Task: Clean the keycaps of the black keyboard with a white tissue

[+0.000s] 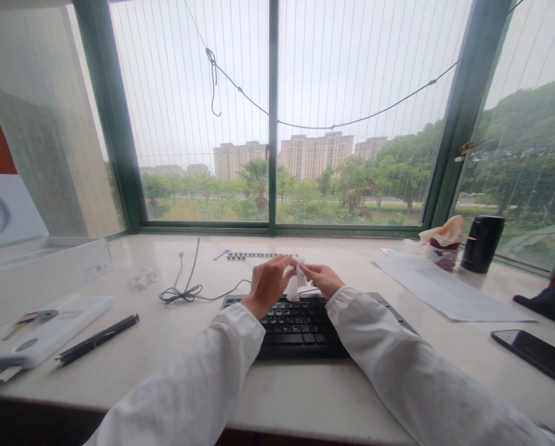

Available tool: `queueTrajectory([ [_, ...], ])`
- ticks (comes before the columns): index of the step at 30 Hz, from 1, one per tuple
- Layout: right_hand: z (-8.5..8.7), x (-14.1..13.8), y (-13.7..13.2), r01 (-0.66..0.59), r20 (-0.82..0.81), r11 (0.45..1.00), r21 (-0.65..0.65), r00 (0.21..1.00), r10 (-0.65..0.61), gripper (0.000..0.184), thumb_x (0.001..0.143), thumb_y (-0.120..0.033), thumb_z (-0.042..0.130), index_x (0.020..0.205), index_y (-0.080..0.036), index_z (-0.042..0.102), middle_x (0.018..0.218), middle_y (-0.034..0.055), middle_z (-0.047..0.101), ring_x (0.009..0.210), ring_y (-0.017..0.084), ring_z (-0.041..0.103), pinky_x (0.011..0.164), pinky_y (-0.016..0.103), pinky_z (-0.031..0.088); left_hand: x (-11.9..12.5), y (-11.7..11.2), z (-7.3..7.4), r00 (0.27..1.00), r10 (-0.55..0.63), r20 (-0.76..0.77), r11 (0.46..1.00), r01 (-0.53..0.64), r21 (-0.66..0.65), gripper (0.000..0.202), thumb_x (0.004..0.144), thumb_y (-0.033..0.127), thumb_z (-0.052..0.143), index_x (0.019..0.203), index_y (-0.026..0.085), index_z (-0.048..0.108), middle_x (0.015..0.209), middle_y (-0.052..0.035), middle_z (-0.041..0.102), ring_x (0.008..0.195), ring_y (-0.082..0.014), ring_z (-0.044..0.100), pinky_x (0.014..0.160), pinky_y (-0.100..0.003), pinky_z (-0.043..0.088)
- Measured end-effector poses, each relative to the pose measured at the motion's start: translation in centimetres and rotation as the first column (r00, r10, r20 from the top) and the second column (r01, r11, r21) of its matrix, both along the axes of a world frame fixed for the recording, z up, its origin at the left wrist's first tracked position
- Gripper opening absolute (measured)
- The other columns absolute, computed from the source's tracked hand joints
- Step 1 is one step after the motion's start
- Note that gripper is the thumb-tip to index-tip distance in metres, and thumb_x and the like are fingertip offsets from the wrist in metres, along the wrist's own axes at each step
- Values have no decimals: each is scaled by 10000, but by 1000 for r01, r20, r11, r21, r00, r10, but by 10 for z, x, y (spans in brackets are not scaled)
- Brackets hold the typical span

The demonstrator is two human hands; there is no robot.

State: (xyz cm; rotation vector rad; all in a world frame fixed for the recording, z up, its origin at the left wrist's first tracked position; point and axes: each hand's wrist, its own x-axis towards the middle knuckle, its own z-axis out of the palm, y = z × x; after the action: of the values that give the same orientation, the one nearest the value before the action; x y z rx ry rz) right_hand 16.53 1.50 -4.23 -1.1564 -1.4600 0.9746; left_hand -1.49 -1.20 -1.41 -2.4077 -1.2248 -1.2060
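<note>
My left hand (269,284) and my right hand (324,280) meet above the back of a black keyboard (300,348). Between their pinched fingertips is a thin white tissue (295,287), hanging down over the keys. Whether something small is wrapped in it, I cannot make out. Behind my hands, small dark keycaps (247,255) stand lined up in rows on the white tabletop, partly hidden by my left hand. A small blue strip-like tool (221,254) lies at the left end of those rows. My forearms, in white sleeves, cover both sides of the keyboard.
To the left lie a coiled black cable (181,293), a crumpled tissue (146,277), black pens (98,339), a white power bank (24,350), keys (31,319) and an open white box (85,263). Paper (445,288), a black cylinder (482,243) and a phone (537,354) are on the right.
</note>
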Motion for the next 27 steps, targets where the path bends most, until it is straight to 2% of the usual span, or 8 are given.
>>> queueTrajectory([
  [2, -3, 3, 3, -28, 57, 999, -16, 998, 29, 592, 621, -728, 666, 839, -192, 789, 606, 19, 612, 627, 141, 466, 609, 286, 307, 0, 0, 0, 1000, 0, -8, 1000, 0, 2, 146, 863, 330, 642, 1003, 305, 673, 1009, 13, 705, 858, -175, 671, 665, -250, 444],
  [5, -3, 5, 4, -77, 80, 996, -39, 994, 80, 609, 623, -726, 665, 888, -191, 785, 630, 22, 623, 629, 141, 485, 603, 281, 307, 0, 2, 0, 1000, -1, -12, 1000, 1, -4, 119, 858, 340, 647, 966, 296, 670, 983, 19, 714, 855, -182, 674, 665, -256, 443],
  [9, 2, 4, -1, -78, 113, 997, 27, 991, 75, 579, 605, -700, 691, 820, -172, 790, 598, 13, 624, 624, 150, 499, 643, 300, 350, 0, 4, -1, 1000, -20, -13, 1000, 20, -23, 121, 844, 349, 663, 948, 286, 664, 947, 21, 731, 860, -194, 681, 691, -268, 456],
  [12, 5, 2, -6, -39, 152, 996, 77, 988, 27, 532, 626, -673, 689, 780, -175, 794, 648, 31, 685, 679, 193, 572, 704, 324, 398, -1, 5, -2, 999, -34, -15, 999, 34, -30, 131, 831, 322, 682, 955, 283, 667, 959, 19, 737, 872, -200, 686, 708, -273, 464],
  [16, 8, 0, -12, 83, 248, 987, 141, 962, -117, 444, 679, -601, 687, 820, -195, 799, 770, 52, 749, 793, 251, 649, 720, 323, 441, -2, 7, -2, 999, -52, -12, 998, 51, -30, 144, 820, 314, 697, 960, 286, 674, 972, 26, 738, 898, -202, 686, 730, -276, 470],
  [21, 14, -1, -17, 137, 387, 972, 193, 899, -204, 392, 768, -525, 624, 861, -180, 785, 782, 39, 754, 802, 224, 673, 692, 279, 458, -5, 7, 1, 997, -67, -38, 998, 67, -9, 160, 828, 356, 688, 972, 286, 691, 985, 22, 733, 896, -188, 680, 732, -271, 461],
  [27, 18, 0, -16, 178, 427, 959, 223, 866, -260, 379, 814, -497, 578, 883, -171, 761, 821, 54, 747, 788, 205, 657, 723, 285, 462, -6, 8, 3, 998, -41, -53, 999, 42, 20, 175, 825, 410, 681, 944, 288, 717, 973, 19, 728, 842, -175, 676, 695, -266, 444],
])
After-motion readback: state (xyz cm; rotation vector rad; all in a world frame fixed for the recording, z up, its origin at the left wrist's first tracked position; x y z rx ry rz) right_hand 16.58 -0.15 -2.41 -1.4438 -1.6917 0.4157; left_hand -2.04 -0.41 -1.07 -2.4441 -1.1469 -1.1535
